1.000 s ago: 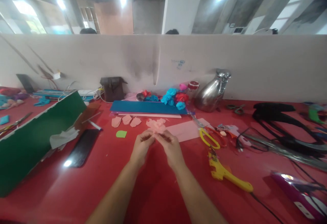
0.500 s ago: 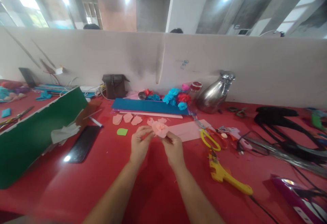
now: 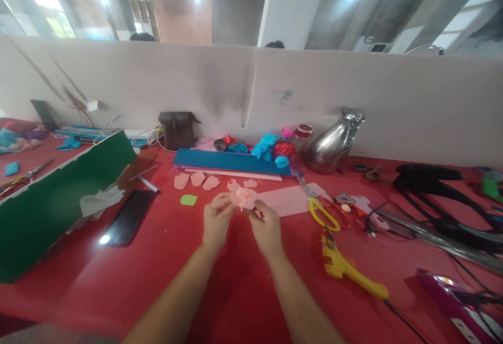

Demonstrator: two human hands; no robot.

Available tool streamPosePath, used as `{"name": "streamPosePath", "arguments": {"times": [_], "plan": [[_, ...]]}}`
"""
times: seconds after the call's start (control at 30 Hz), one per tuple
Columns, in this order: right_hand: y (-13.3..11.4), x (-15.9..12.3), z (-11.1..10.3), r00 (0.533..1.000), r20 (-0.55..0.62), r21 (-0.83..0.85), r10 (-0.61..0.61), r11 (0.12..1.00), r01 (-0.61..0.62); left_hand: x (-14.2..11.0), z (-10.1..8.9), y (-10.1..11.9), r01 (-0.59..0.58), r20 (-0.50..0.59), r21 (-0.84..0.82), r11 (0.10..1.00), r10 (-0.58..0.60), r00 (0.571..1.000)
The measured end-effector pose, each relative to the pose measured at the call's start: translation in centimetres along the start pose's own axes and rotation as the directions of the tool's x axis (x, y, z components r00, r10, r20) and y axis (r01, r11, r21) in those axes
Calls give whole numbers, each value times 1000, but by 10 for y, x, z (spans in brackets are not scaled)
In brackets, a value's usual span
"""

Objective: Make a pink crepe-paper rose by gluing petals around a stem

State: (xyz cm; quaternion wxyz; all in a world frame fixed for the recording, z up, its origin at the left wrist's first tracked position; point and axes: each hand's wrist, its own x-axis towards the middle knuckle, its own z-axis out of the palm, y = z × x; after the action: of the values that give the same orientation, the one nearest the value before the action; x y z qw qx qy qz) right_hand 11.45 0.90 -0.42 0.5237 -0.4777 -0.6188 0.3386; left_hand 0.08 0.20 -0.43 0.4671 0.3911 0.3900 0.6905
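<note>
A pink paper flower (image 3: pixel 243 196) is held up over the middle of the red table between my two hands. My left hand (image 3: pixel 217 217) pinches its left edge with thumb and fingers. On the other side, my right hand (image 3: pixel 266 228) is closed on the flower's lower right petals. Behind the flower lie cut pink paper petals (image 3: pixel 197 178) in small piles, with a green paper piece (image 3: pixel 188 200) in front of them. A pink paper sheet (image 3: pixel 288 201) rests flat just right of my right hand.
To the right lie yellow-handled scissors (image 3: pixel 324 214), a yellow glue gun (image 3: pixel 351 275) and a purple iron (image 3: pixel 451 302). A steel jug (image 3: pixel 334 142) stands by the partition near blue and red paper flowers (image 3: pixel 271 149). Leftward are a phone (image 3: pixel 129 218) and a green board (image 3: pixel 66 202).
The pink flower has tilted and shifted slightly left, so its round outer petals show more. Both hands keep their hold, and the view has moved a little.
</note>
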Motion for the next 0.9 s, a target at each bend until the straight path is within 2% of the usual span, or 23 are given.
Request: {"name": "streamPosePath", "arguments": {"times": [0.17, 0.47, 0.63, 0.77, 0.83, 0.9], "plan": [[2, -1, -1, 999, -14, -32, -38, 999, 38, -5, 2, 1, -38, 13, 89, 995, 37, 999], [1, -2, 2, 995, -76, -45, -62, 997, 58, -6, -2, -4, -199, 6, 302, 932, 207, 978], [-1, -5, 6, 997, -70, -13, -43, 999, 42, -7, -2, -5, -239, 38, 342, 909, 241, 970], [-2, -6, 8, 997, -68, 7, -41, 999, 42, -8, -2, -7, -211, 62, 279, 937, 202, 977], [-1, -6, 8, 995, -94, -9, -39, 999, 38, -8, -2, -7, -188, 42, 256, 948, 184, 982], [1, -5, 6, 991, -129, -33, -47, 999, 43, -9, -2, -4, -215, -18, 280, 936, 229, 973]]}}
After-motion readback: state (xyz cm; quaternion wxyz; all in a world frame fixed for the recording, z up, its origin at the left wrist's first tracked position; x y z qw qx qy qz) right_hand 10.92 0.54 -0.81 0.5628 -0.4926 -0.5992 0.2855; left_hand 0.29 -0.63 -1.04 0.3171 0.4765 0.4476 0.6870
